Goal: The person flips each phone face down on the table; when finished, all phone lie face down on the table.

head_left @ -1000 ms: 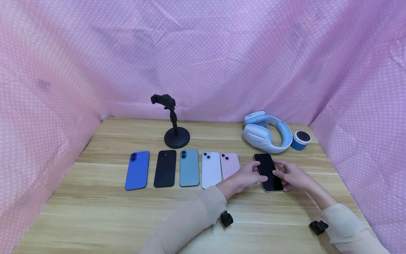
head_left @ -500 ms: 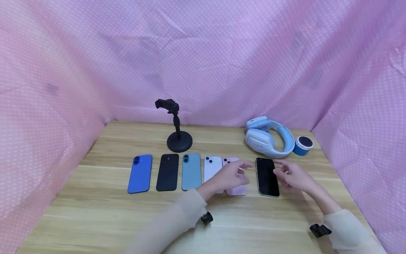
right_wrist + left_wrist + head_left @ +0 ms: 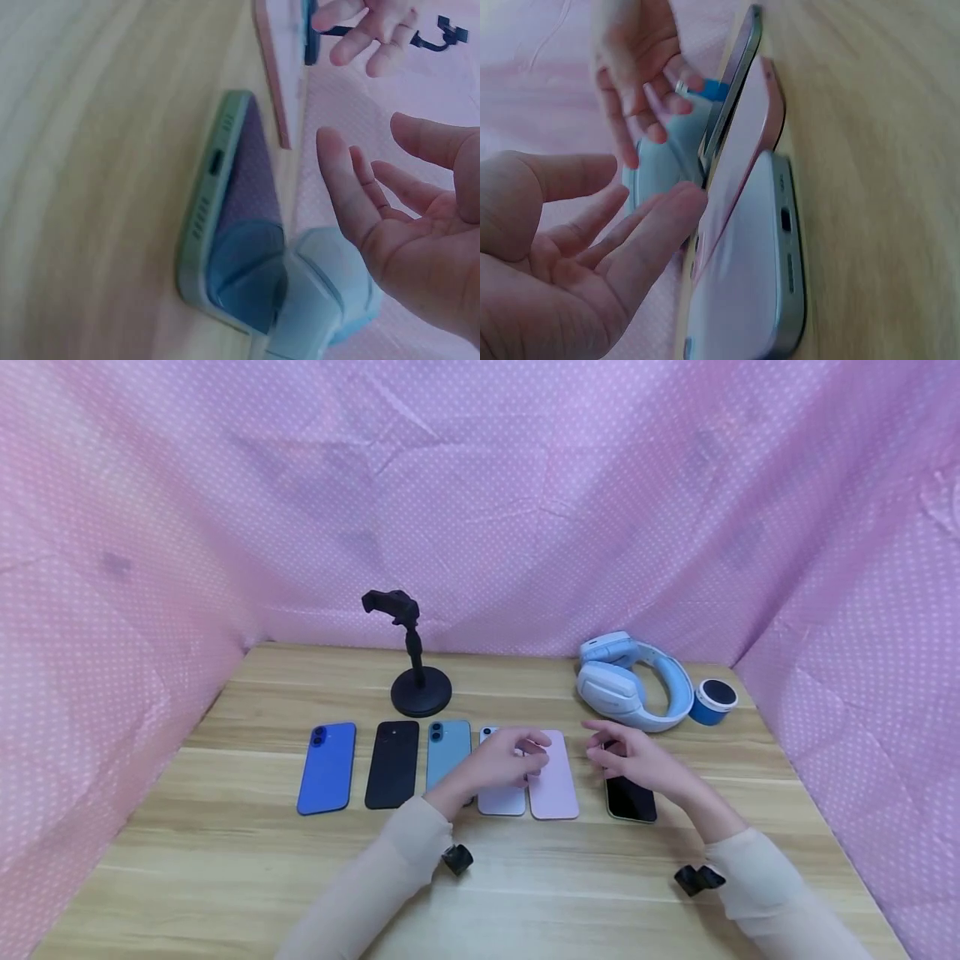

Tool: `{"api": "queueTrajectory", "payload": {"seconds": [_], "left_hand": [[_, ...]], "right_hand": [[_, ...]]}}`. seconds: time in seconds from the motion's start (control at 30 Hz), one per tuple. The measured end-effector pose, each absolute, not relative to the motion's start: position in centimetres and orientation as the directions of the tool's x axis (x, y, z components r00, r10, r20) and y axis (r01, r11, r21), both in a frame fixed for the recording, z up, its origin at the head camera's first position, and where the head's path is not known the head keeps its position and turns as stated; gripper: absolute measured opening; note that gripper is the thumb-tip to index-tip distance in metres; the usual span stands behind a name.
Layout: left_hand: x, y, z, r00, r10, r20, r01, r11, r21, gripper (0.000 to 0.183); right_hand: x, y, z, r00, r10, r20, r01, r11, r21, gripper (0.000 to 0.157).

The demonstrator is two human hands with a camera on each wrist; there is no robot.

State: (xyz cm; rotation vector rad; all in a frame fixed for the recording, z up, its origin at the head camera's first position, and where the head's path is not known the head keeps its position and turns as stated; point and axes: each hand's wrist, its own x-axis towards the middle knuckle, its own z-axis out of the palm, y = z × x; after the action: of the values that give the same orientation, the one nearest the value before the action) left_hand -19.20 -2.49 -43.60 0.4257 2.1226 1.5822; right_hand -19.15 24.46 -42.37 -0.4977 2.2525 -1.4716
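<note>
My left hand (image 3: 498,762) hovers over the white phone (image 3: 501,802) and the left edge of the pink phone (image 3: 555,789); its fingers are relaxed and hold nothing. In the left wrist view, the thumb and fingers stand spread beside the white phone. My right hand (image 3: 637,760) is above a phone lying screen up (image 3: 630,800), covering its upper part in the head view. Its fingers are loosely bent with nothing between them. The right wrist view shows this phone's pale green frame and dark glossy screen, which reflects the headphones.
A blue phone (image 3: 327,768), a black phone (image 3: 392,766) and a teal phone (image 3: 447,756) lie back up to the left, in one row. Behind stand a black phone stand (image 3: 420,692), light blue headphones (image 3: 611,689) and a small blue speaker (image 3: 711,703). Pink dotted cloth (image 3: 480,527) surrounds the table.
Both hands have come off the screen-up phone. The left hand moved left past the pink phone to the white one; the right hand rose and shifted left over the phone.
</note>
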Motion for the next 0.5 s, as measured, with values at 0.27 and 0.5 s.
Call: {"api": "queueTrajectory", "payload": {"seconds": [0.27,0.5], "left_hand": [[-19.2,-3.1,-44.0,-0.822,0.496,-0.280,-0.198,0.213,0.957,0.038],[-18.7,-2.6,-43.9,-0.814,0.500,-0.295,-0.204,0.229,0.952,0.037]], "right_hand": [[-19.8,22.4,-44.1,-0.808,-0.551,-0.206,-0.080,0.449,-0.890,0.070],[-20.5,20.6,-44.6,-0.833,-0.486,-0.266,-0.087,0.590,-0.803,0.082]]}}
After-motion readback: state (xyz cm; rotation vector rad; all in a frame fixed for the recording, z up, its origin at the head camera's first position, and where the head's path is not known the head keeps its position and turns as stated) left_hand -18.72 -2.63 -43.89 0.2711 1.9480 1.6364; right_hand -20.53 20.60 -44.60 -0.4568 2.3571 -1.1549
